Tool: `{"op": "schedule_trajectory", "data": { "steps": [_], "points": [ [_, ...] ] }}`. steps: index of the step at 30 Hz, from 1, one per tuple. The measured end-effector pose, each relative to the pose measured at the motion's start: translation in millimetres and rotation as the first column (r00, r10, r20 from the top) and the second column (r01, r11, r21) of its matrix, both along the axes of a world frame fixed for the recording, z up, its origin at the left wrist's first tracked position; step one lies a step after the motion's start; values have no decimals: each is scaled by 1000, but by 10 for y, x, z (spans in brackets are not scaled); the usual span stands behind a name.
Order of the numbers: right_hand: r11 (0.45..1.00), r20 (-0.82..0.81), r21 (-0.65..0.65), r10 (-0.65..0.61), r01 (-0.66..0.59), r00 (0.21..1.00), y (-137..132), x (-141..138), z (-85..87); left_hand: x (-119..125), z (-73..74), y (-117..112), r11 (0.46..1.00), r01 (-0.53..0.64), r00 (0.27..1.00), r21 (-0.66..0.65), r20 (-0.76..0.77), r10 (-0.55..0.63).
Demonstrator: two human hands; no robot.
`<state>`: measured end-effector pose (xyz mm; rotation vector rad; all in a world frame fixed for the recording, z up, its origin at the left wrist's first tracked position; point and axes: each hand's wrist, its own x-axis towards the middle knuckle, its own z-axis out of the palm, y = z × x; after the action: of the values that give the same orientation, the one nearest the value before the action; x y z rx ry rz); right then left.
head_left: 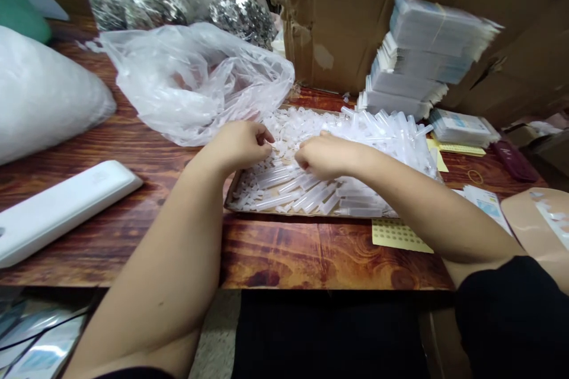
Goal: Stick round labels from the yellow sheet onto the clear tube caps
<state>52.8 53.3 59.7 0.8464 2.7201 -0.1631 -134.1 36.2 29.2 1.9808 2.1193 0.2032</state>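
A shallow cardboard tray [231,198] holds many clear plastic tubes [362,202] and a heap of small white plastic caps [291,124]. Over the tray's left side is my left hand [240,143], its fingers curled in among the caps; whatever is between the fingertips is too small to make out. My right hand [326,155] reaches in over the middle, knuckles up and fingers bent down at the border of caps and tubes. Its fingertips are mostly hidden, so anything pinched there does not show. More tubes [400,130] are piled at the tray's right.
A crumpled plastic bag [178,83] lies behind the tray, with bags of shiny metal pieces [240,15] beyond. A white device [66,207] is at left. Banded stacks of printed packets [413,65] stand back right by a cardboard box [333,23]. A yellow sticker sheet [395,235] sits in front.
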Motion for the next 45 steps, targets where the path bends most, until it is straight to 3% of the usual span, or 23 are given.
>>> {"op": "schedule_trajectory", "data": {
  "steps": [4, 7, 10, 17, 23, 27, 30, 33, 35, 37, 41, 45],
  "points": [
    [994, -127, -40, -103, 99, 986, 220, 174, -25, -45, -23, 6, 998, -42, 990, 50, 135, 35],
    [985, -237, -144, -125, 92, 964, 348, 276, -5, -64, -39, 21, 996, -73, 975, 41, 213, 63],
    [983, -386, -157, -150, 96, 910, 421, 347, 46, -82, -55, 45, 995, -94, 959, 21, 271, 85],
    [966, -647, -109, -247, 234, 721, 462, 501, 198, -122, -86, 82, 995, -99, 963, 16, 252, 92],
    [912, -686, -195, -389, 360, 615, 436, 632, 226, -86, -68, 78, 996, -85, 971, -3, 225, 84],
    [906, -642, -266, -422, 330, 640, 357, 650, 182, -72, -69, 84, 997, -61, 974, -38, 217, 68],
    [920, -534, -307, -377, 241, 757, 288, 601, 115, -63, -75, 90, 998, -44, 980, -48, 189, 53],
    [960, -431, -187, -272, 210, 860, 299, 524, 52, -46, -89, 93, 999, -35, 986, -39, 160, 41],
    [964, -437, -44, -254, 262, 863, 375, 476, 40, -30, -106, 96, 999, -53, 986, -8, 155, 54],
    [937, -454, 21, -302, 349, 838, 486, 434, 54, -15, -128, 101, 996, -84, 985, 28, 156, 78],
    [878, -358, -43, -459, 476, 813, 642, 370, 73, -12, -187, 129, 988, -137, 972, 66, 201, 121],
    [885, -239, -124, -467, 450, 852, 611, 333, 9, -65, -281, 175, 979, -175, 949, 100, 282, 141]
  ]
}}
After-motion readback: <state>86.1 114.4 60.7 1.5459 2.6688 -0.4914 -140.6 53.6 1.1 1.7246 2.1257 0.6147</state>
